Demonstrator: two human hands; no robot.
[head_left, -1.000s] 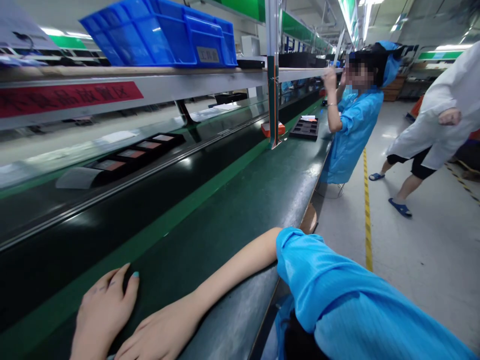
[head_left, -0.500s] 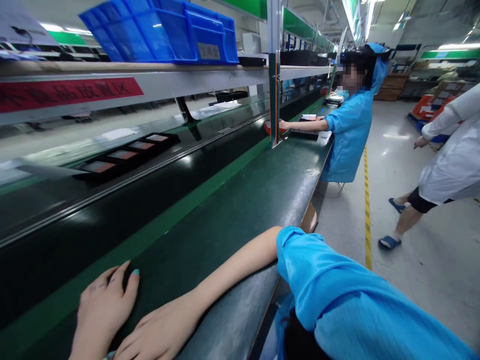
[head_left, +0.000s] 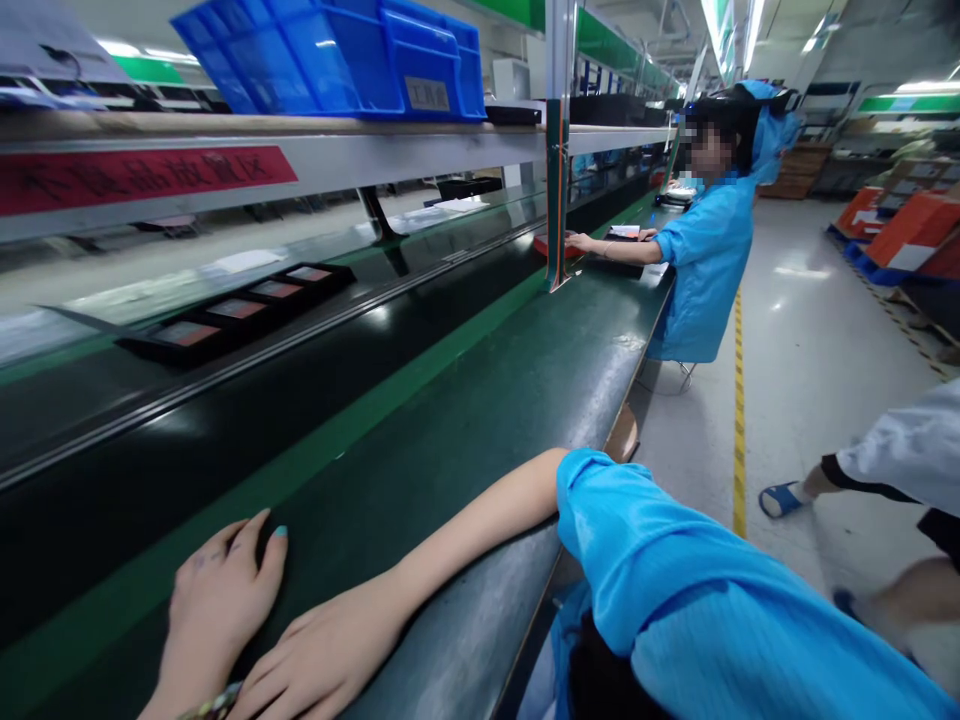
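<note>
**Both hands lay flat and empty on the green table**

Long and green, the table [head_left: 480,400] ran from the near edge away to the far right, with a dark conveyor belt [head_left: 225,420] alongside it on the left. The left hand [head_left: 217,610] lay palm down at the near left, where the lighter green stripe meets the table; its fingers [head_left: 244,535] were loosely together and stretched forward, the thumb with its teal nail set slightly apart. It held nothing and touched only the surface. The right hand [head_left: 322,655] rested just beside it, also palm down, its fingers slack and a little spread, touching the table and reaching the left wrist; whether they pressed on that wrist I could not tell. The right forearm lay along the table up to a blue sleeve [head_left: 675,590].

Farther left, a black tray [head_left: 232,315] with reddish inserts sat beyond the belt. Blue bins [head_left: 337,60] stood on the shelf above. At the far end a co-worker in blue [head_left: 705,260] reached one hand onto the table. Another person's legs [head_left: 870,500] showed at the right, on the floor.
</note>
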